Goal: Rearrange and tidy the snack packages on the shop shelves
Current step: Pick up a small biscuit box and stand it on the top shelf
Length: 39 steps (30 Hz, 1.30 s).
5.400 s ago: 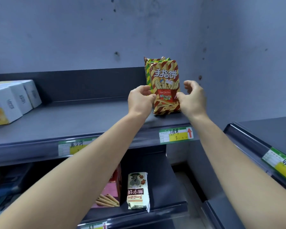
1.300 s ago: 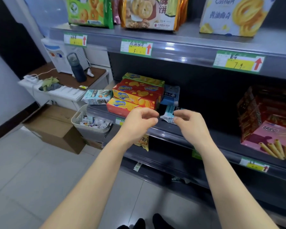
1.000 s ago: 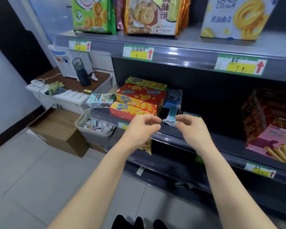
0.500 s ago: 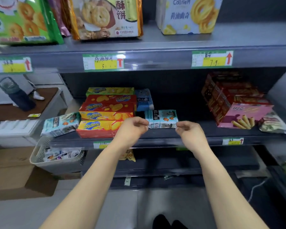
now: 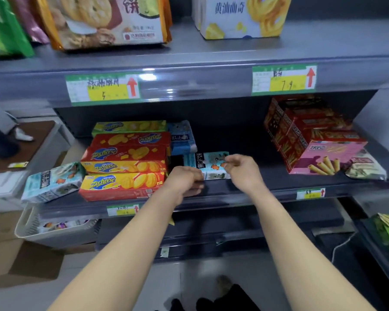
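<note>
Two grips (image 5: 184, 182) (image 5: 243, 171) — blue packet (image 5: 213, 163) between

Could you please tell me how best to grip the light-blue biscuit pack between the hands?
Grip the light-blue pack by its two short ends, coming from the front, one hand each side. It lies flat, lengthwise along the shelf edge, with the Zecheese boxes close on its left.

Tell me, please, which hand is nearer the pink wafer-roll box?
Right. The right hand is left of the pink wafer-roll box, apart from it; the left hand is farther left.
</note>
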Each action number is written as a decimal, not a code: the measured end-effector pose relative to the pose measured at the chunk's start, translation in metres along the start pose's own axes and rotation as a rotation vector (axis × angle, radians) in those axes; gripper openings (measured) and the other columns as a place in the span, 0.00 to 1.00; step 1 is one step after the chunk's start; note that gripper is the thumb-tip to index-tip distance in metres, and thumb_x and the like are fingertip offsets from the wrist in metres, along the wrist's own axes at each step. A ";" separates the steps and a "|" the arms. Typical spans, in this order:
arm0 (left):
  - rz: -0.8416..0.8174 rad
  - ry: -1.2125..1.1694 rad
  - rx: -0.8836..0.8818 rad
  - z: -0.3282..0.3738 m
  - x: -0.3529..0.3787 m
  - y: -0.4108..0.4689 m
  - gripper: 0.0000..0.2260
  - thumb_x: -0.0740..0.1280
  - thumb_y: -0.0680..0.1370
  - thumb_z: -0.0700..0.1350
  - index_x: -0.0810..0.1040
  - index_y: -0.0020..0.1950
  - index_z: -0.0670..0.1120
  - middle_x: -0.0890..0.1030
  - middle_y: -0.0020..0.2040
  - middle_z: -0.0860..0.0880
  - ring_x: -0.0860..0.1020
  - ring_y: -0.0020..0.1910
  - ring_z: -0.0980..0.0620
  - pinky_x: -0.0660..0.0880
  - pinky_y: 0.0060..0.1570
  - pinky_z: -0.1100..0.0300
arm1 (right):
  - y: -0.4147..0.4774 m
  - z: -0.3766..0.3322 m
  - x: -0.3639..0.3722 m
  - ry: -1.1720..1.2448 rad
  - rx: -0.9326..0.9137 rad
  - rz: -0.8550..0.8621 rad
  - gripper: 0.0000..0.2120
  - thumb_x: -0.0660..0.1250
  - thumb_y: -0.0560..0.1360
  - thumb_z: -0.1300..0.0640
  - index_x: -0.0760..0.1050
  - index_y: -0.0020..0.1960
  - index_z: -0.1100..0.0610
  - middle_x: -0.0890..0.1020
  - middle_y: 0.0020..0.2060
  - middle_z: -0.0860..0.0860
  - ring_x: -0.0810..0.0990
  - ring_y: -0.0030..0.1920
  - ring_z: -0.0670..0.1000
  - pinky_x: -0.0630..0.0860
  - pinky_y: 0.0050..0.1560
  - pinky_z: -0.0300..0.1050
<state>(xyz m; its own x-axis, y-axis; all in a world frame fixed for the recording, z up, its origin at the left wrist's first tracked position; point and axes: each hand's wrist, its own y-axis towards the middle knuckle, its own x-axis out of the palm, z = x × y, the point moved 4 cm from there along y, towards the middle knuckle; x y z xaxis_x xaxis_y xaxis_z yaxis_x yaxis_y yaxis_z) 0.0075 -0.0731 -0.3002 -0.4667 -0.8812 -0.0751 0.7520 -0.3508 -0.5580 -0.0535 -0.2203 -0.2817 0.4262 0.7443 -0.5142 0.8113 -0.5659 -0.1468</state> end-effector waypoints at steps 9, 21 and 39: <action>0.178 -0.425 -0.282 0.004 0.028 0.046 0.10 0.57 0.81 0.37 0.67 0.40 0.39 0.70 0.39 0.42 0.70 0.36 0.47 0.72 0.53 0.51 | 0.103 0.009 0.030 -0.389 -0.035 -0.287 0.23 0.64 0.77 0.54 0.67 0.71 0.54 0.72 0.68 0.54 0.74 0.64 0.57 0.73 0.62 0.48; 0.320 -0.598 -0.202 -0.005 0.048 0.063 0.15 0.52 0.79 0.31 0.68 0.63 0.40 0.76 0.49 0.38 0.77 0.50 0.41 0.71 0.53 0.47 | 0.120 0.025 0.046 -0.482 -0.134 -0.420 0.18 0.65 0.75 0.49 0.72 0.59 0.60 0.80 0.55 0.58 0.79 0.56 0.59 0.73 0.53 0.49; 0.158 -0.444 0.130 0.006 0.134 -0.089 0.11 0.58 0.77 0.29 0.77 0.48 0.41 0.82 0.44 0.42 0.82 0.40 0.45 0.79 0.36 0.50 | -0.066 0.045 -0.106 0.179 -0.039 0.031 0.07 0.64 0.75 0.62 0.68 0.51 0.58 0.78 0.43 0.50 0.79 0.42 0.50 0.77 0.39 0.44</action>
<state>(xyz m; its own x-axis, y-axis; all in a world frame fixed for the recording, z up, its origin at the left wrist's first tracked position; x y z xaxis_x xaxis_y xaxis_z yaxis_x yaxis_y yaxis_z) -0.1186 -0.1620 -0.2555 -0.1197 -0.9670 0.2249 0.8628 -0.2134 -0.4584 -0.1700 -0.2779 -0.2555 0.5126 0.7802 -0.3585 0.8102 -0.5777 -0.0989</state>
